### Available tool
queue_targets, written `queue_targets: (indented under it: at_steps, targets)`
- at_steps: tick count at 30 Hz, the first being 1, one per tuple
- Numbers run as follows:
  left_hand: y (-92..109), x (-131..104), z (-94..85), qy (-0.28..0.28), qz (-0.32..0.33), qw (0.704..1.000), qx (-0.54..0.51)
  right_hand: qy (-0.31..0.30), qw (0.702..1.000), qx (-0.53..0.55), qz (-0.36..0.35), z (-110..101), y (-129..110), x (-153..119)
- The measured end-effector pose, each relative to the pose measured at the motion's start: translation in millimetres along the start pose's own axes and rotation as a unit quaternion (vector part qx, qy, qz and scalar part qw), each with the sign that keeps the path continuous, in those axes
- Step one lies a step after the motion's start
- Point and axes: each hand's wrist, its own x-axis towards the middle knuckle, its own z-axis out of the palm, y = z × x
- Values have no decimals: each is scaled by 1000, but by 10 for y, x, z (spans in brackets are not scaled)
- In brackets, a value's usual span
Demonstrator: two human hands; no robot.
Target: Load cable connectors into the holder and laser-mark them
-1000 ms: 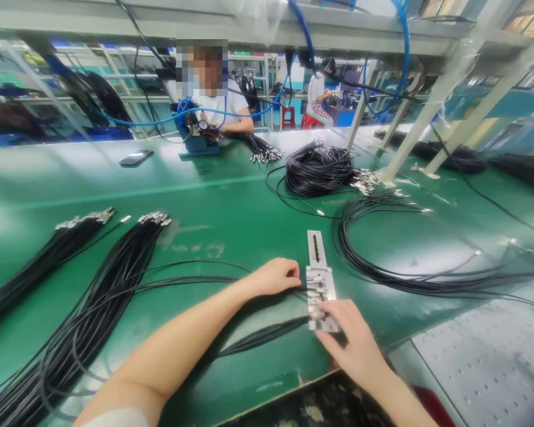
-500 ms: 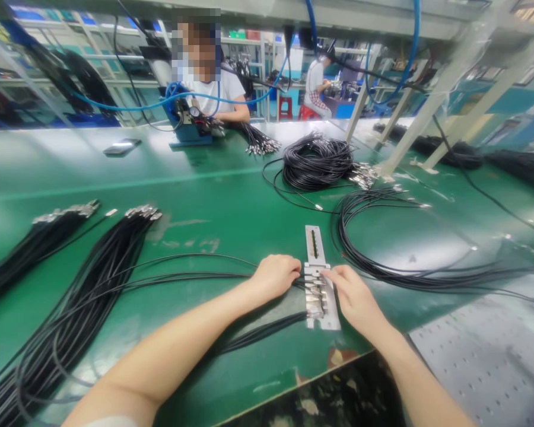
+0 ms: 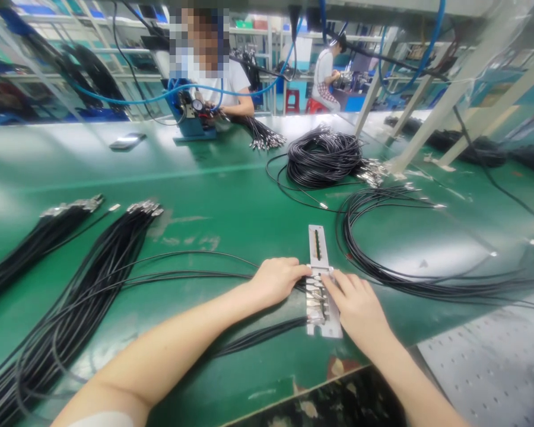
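Observation:
A narrow metal fixture (image 3: 333, 326) lies on the bench before me, with a slotted strip (image 3: 318, 244) at its far end. Silver connector ends (image 3: 317, 296) of several black cables sit across it. At its left edge my left hand (image 3: 278, 280) is closed around black cables (image 3: 222, 274), its index finger reaching onto the fixture; the exact grip is partly hidden. From the right, my right hand (image 3: 358, 299) rests its outstretched fingertips on the connectors near the fixture's middle. More black cables (image 3: 262, 335) run left from the near end.
Bundles of black cables (image 3: 111, 261) lie at left. A coiled bundle (image 3: 324, 157) and a loose cable loop (image 3: 351, 231) are beyond and right. Across the bench, a person (image 3: 238, 89) sits at a blue press (image 3: 193, 126). A perforated metal plate (image 3: 485, 356) is near right.
My left index finger has stretched right onto the fixture. My right hand has turned flatter, its fingers now laid over the connectors. The view has shifted slightly.

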Motion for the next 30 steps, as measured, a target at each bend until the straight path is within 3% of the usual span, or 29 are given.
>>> queue_targets:
  at_steps: [5,14,17,21,30]
  targets:
    - [-24,-54,-15,-20,59,997,46,-20,999,-27,-3,-65,-40,22]
    - [41,-92,-120,-20,77,993,90,-31,999,3,6,-13,-35,38]
    - [35,-83,-119,-2,90,993,81,-9,998,41,39,28,-14,-4]
    - [37,-74,-93,-29,91,993,74,14,994,72,77,56,2,-55]
    - [147,-101,50,22,55,986,154,97,990,97,25,57,1,-148]
